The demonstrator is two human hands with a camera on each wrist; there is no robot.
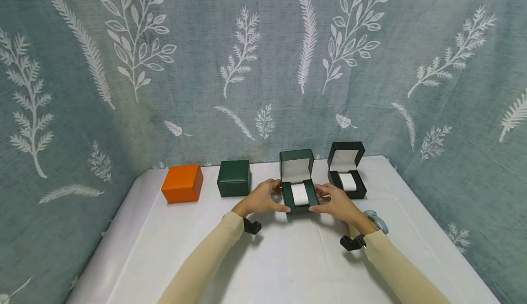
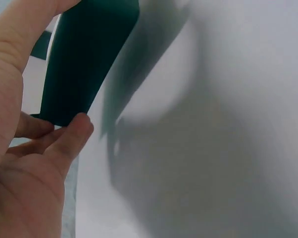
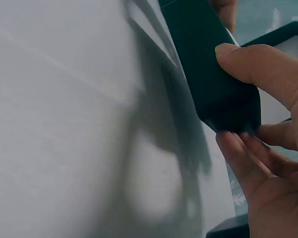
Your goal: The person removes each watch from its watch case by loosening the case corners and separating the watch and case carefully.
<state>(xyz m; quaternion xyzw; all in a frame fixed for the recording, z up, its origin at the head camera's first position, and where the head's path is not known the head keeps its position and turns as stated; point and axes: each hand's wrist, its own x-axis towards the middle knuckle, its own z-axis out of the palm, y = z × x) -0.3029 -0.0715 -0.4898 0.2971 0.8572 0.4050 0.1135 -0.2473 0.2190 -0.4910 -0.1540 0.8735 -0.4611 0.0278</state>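
Note:
A green watch box (image 1: 300, 209) has its lid raised, with a white cushion (image 1: 299, 194) inside. My left hand (image 1: 263, 197) holds its left side, thumb near the front corner and fingertips at the side. On the opposite side my right hand (image 1: 335, 203) grips it the same way. In the right wrist view the thumb presses the green front face (image 3: 198, 54) while fingers touch the lower corner. The left wrist view shows fingertips against the box's end (image 2: 74, 99). Whether its base touches the table is hard to tell.
Behind my right hand stands an open black watch box (image 1: 359, 193) with a white cushion. A closed green box (image 1: 233, 178) and a closed orange box (image 1: 181, 184) sit at left. A watch (image 1: 379, 222) lies partly hidden beside my right wrist.

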